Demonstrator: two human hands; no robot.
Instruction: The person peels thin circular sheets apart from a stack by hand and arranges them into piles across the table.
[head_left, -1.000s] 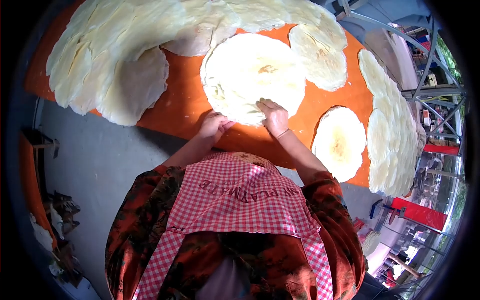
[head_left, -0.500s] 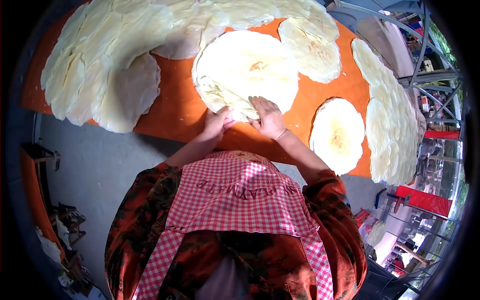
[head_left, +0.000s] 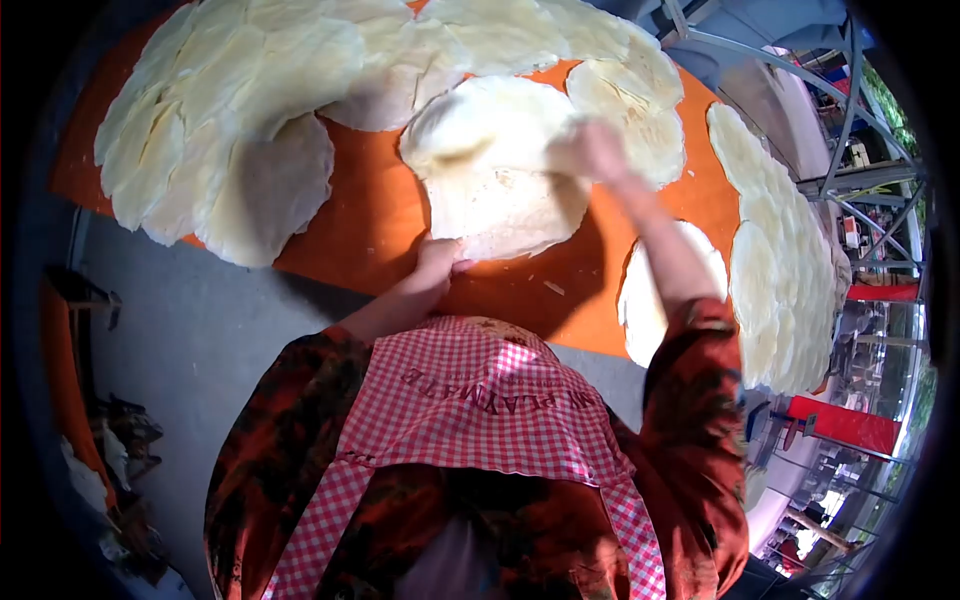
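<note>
A large round flatbread [head_left: 500, 125] lies on the orange table [head_left: 370, 200], its upper part bulged and lifted, with a thin paler sheet [head_left: 510, 210] showing at its lower side. My left hand [head_left: 440, 262] pinches the near left edge of that sheet. Blurred by motion, my right hand [head_left: 592, 150] is closed at the right edge of the bread; what its fingers grip is hidden in the blur. To the right, partly behind my forearm, sits a smaller round bread [head_left: 645, 305].
Overlapping flatbreads [head_left: 220, 90] cover the table's far and left parts. More breads [head_left: 625, 100] lie at the back right, and another overlapping row [head_left: 780, 270] runs along the right edge. A metal frame [head_left: 850, 185] stands beyond the table's right side.
My right hand has moved up and right from the bread's near edge. The large bread has lost its flat round shape and is lifted, exposing the sheet. My left hand stays at the near edge.
</note>
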